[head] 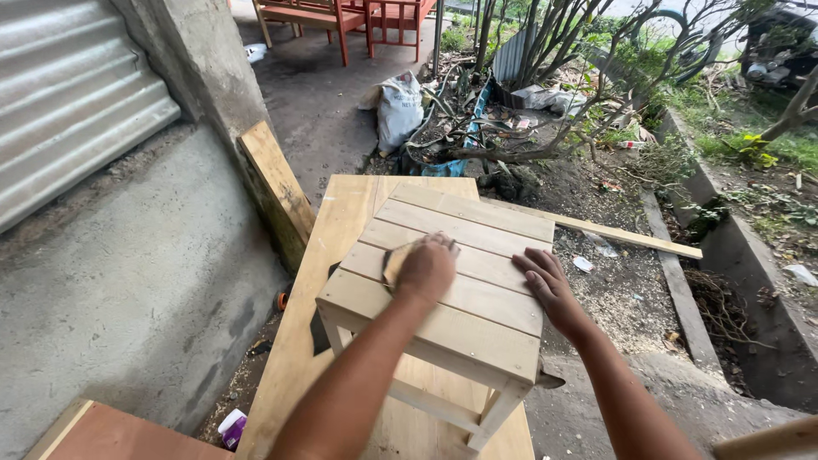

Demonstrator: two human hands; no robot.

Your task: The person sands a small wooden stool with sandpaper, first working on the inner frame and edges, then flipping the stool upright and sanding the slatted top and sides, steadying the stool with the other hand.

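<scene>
A small slatted stool of pale wood [477,230] stands on a long wooden plank table [341,213]. My left hand [426,266] presses a brownish sheet of sandpaper [395,260] flat against the stool's top slats, near its left side. My right hand [550,285] lies flat with fingers spread on the slats at the stool's right edge, holding nothing.
A thick plank [277,192] leans on the concrete wall at left. A thin wooden strip [630,237] lies on the ground to the right, amid sawdust. A white sack [399,109], shrubs and red wooden furniture [341,17] sit further back. A concrete drain [750,281] runs along the right.
</scene>
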